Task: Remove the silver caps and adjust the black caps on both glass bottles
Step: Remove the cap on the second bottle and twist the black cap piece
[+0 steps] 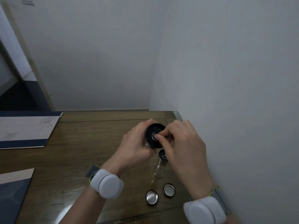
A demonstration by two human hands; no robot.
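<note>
Above the far right part of the dark brown wooden surface (90, 143), near the corner where two pale grey walls (226, 62) meet, both hands hold one glass bottle lifted and tilted toward the camera, so that its round black cap (151, 131) faces the lens. The left hand (135, 143) wraps around the bottle below the cap, fingers closed on it; the glass body is almost wholly hidden behind the palm. The right hand (182, 141) comes in from the right, its thumb and forefinger pinched together on the small silver-ringed centre of the black cap, the other fingers curled beside the cap's rim.

Just below the hands, a second clear glass bottle (159, 168) stands on the surface, with its own smaller-looking black cap (163, 156) on top, a pale ring showing in its middle. The right hand partly overlaps this bottle in the view; whether they touch cannot be told.

Nearer the camera, two round silver caps lie on the surface, hollow side up, close together but apart: one to the left (152, 197), the other slightly farther and to the right (169, 190).

Each wrist carries a light grey rounded band device, left (106, 183) and right (204, 210). At the left edge lie a blue-and-white flat board (24, 130) and, nearer, another blue and tan sheet (13, 188).
</note>
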